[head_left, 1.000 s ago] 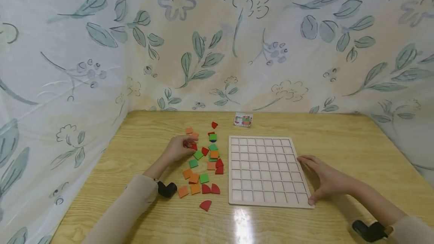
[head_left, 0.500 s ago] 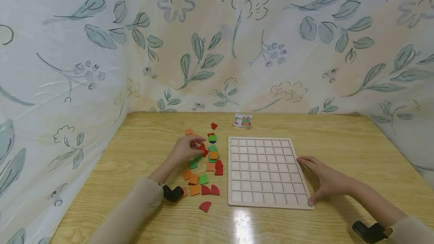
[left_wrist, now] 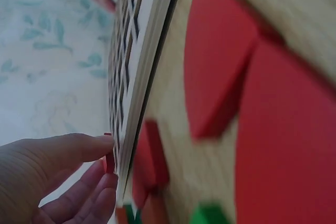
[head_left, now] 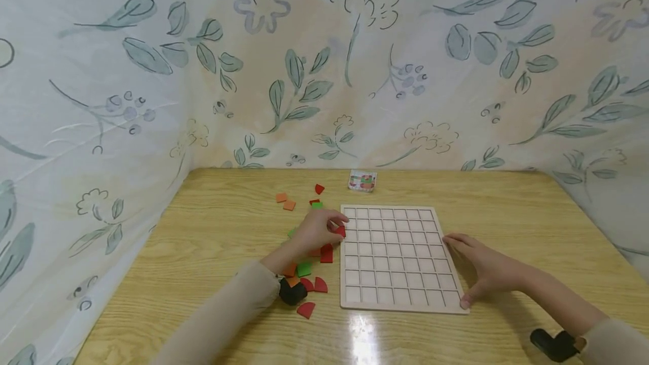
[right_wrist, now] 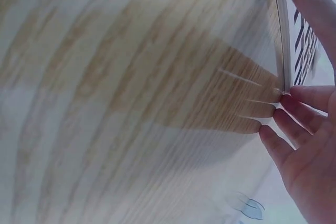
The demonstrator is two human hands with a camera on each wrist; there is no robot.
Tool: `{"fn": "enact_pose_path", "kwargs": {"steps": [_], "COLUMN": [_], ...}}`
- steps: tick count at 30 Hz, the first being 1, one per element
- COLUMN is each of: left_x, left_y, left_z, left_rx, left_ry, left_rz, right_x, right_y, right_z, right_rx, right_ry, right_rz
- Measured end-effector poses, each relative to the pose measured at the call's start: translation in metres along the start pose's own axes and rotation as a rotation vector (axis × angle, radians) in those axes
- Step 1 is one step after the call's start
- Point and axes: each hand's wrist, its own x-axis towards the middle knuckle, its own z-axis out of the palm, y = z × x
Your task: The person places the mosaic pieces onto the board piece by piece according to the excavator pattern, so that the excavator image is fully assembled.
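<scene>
My left hand pinches a small red tile between thumb and fingers at the left edge of the pale wooden grid board. In the left wrist view that tile is seen edge-on beside the board's rim, its full outline hidden. Fingers spread, my right hand rests along the board's right side, with the thumb on the near right corner. The right wrist view has those fingertips right at the board's edge. No tiles lie in the board's squares.
Loose red quarter-circle tiles, orange square tiles and green tiles lie left of the board, several under my left arm. A small printed pattern card lies behind the board. Floral cloth hangs around the wooden table.
My left hand has picked the red tile out of the scattered pieces and carried it right, to the board's left edge. The right hand and the board have stayed in place.
</scene>
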Motion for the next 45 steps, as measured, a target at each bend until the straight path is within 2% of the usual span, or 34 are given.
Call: {"fn": "enact_pose_path", "kwargs": {"steps": [3, 8, 15, 21, 28, 33, 36, 39, 45], "left_x": [0.004, 0.007, 0.007, 0.007, 0.007, 0.007, 0.005, 0.001, -0.001], "left_y": [0.004, 0.005, 0.002, 0.008, 0.010, 0.008, 0.004, -0.004, -0.028], "left_z": [0.007, 0.012, 0.012, 0.015, 0.021, 0.022, 0.016, 0.002, -0.031], "left_rx": [0.030, 0.073, 0.032, 0.049, 0.035, 0.029, 0.002, -0.025, -0.066], "left_ry": [-0.016, 0.002, 0.023, 0.009, 0.017, 0.016, 0.011, 0.039, 0.200], "left_rz": [0.013, 0.014, 0.037, 0.072, 0.037, 0.062, 0.063, 0.040, -0.048], "right_x": [0.002, 0.007, 0.008, 0.005, 0.002, 0.001, 0.000, 0.000, 0.002], "right_y": [-0.002, -0.005, -0.005, -0.008, -0.009, -0.009, -0.009, -0.008, -0.007], "right_z": [-0.002, -0.004, -0.003, -0.005, -0.003, -0.002, -0.001, 0.000, 0.001], "right_rx": [-0.010, -0.012, -0.006, 0.007, -0.002, -0.019, -0.021, -0.028, -0.058], "right_ry": [-0.001, 0.000, -0.022, -0.027, -0.031, -0.031, -0.030, -0.020, -0.007], "right_rz": [-0.014, -0.047, -0.016, 0.018, 0.026, 0.025, 0.038, 0.024, 0.012]}}
